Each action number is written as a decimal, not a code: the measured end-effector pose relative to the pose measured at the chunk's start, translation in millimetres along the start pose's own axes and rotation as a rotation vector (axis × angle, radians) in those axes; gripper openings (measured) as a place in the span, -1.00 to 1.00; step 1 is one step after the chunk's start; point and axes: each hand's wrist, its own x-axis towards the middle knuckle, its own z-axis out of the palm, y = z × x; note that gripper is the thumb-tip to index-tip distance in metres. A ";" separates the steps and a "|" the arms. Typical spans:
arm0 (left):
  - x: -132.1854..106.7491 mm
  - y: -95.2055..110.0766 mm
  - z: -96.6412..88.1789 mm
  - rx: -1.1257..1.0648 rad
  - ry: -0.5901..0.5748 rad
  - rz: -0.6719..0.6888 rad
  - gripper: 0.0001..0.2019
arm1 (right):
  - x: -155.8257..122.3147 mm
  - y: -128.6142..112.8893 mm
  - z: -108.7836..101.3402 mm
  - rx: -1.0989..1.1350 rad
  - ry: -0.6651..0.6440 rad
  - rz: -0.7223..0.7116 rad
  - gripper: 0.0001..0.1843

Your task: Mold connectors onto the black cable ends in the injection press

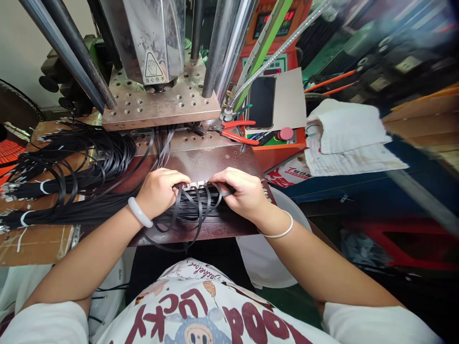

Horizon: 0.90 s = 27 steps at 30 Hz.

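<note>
Both hands meet over the brown metal work plate (229, 160) below the press. My left hand (160, 192) is closed in a pinch on the left end of a row of small metal connectors (197, 185) with black cables (201, 210) hanging from it in loops. At the row's right end, my right hand (244, 193) pinches too, with a cable passing under its fingers. More flat black cables lie on the plate behind the loops. The fingertips hide both ends of the connector row.
Ahead stands the press with its drilled steel plate (161, 107) and hand-warning label. Bundled black cables (103, 157) lie at left on cardboard. Red-handled pliers (238, 131), a phone (261, 102), a red button (286, 133) and white cloths (347, 134) are at right.
</note>
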 end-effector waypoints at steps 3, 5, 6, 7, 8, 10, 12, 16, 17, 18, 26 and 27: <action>-1.7 2.6 0.7 0.103 -0.006 0.034 -0.81 | 0.6 -1.2 3.3 -0.066 -0.019 -0.071 -0.67; -2.3 5.8 0.7 0.169 -0.011 0.072 -0.81 | 1.4 -1.5 0.7 -0.105 -0.037 -0.086 -0.68; -2.9 7.3 1.3 0.203 -0.015 0.099 -0.80 | 1.8 -1.3 -3.6 -0.110 -0.056 -0.072 -0.69; -3.7 8.7 2.5 0.236 -0.021 0.130 -0.78 | 2.1 -0.8 -10.2 -0.101 -0.088 -0.048 -0.72; -4.8 9.8 4.0 0.265 -0.026 0.164 -0.76 | 2.2 0.0 -19.1 -0.080 -0.134 -0.016 -0.75; -7.2 11.0 7.4 0.294 -0.029 0.218 -0.72 | 1.6 2.7 -41.6 -0.028 -0.254 0.047 -0.80; -9.2 11.1 7.8 0.275 -0.004 0.222 -0.72 | 0.0 6.4 -64.3 -0.009 -0.364 0.054 -0.88; -11.8 7.3 -12.8 0.219 -0.026 0.144 -0.72 | -4.3 11.7 -83.2 -0.290 -0.383 -0.068 -0.83; -13.2 4.5 -22.1 0.238 -0.051 0.167 -0.70 | -4.9 11.6 -80.6 -0.397 -0.365 -0.074 -0.79; -15.2 0.7 -32.2 0.273 -0.077 0.218 -0.69 | -5.1 10.8 -75.8 -0.480 -0.341 -0.061 -0.75; -27.5 -22.4 -71.8 0.636 -0.170 0.446 -0.73 | 3.3 9.8 -24.6 0.073 -0.033 0.160 -0.81; -24.8 -19.4 -68.7 0.696 -0.137 0.357 -0.71 | 4.2 11.2 -21.6 0.089 -0.025 0.147 -0.82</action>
